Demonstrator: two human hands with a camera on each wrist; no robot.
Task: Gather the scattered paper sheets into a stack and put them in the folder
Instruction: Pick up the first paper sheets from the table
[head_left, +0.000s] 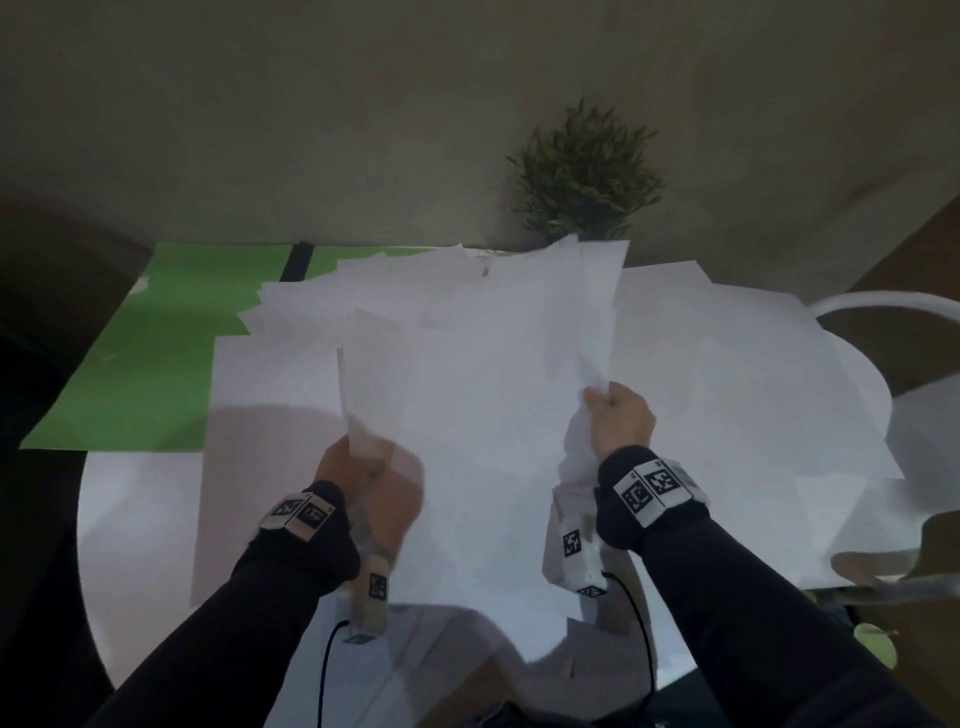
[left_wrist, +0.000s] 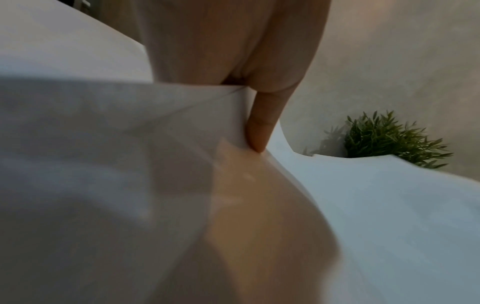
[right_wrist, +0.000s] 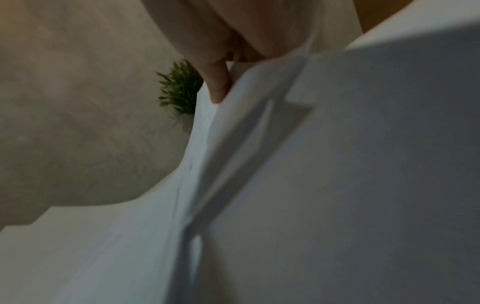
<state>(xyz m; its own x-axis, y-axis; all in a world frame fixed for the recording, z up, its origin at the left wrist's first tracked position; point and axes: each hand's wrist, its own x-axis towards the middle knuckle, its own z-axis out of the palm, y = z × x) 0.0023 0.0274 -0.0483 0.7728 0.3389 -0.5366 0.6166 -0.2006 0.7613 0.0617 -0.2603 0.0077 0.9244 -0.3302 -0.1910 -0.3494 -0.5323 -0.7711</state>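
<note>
A loose bundle of white paper sheets (head_left: 483, 364) is held up above the round white table (head_left: 130, 519), its edges uneven. My left hand (head_left: 363, 467) grips the bundle's lower left edge, partly hidden behind a thin sheet. My right hand (head_left: 621, 415) pinches its lower right edge. In the left wrist view a finger (left_wrist: 262, 127) presses against the sheets (left_wrist: 116, 144). The right wrist view shows a fingertip (right_wrist: 218, 86) tucked against the paper (right_wrist: 363, 164). The open green folder (head_left: 156, 353) lies flat at the table's far left, partly covered by sheets. More sheets (head_left: 727, 353) lie on the right.
A small green plant (head_left: 584, 171) stands at the table's far edge against the beige wall. A white chair back (head_left: 883, 301) curves at the right. Black cables (head_left: 327, 665) hang from both wrist units near the table's front edge.
</note>
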